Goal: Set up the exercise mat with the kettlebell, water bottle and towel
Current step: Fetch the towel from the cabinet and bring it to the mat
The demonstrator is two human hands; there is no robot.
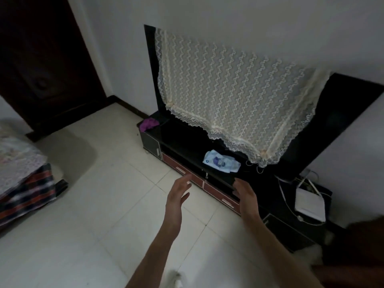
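My left hand [178, 196] and my right hand [246, 194] are stretched out in front of me with the fingers apart, palms facing each other, nothing in them. They hover over the pale tiled floor [108, 200] just before a low black TV cabinet [187, 142]. A purple cloth [148, 124] lies bunched on the cabinet's left end. A light blue printed packet [221, 161] rests on the cabinet top. I see no mat, kettlebell or water bottle in this view.
A lace cover [234, 100] drapes over the TV. A white box with cables [309, 205] sits at the cabinet's right end. A dark door [41, 65] stands at the back left. A bed with patterned bedding [22, 175] juts in from the left.
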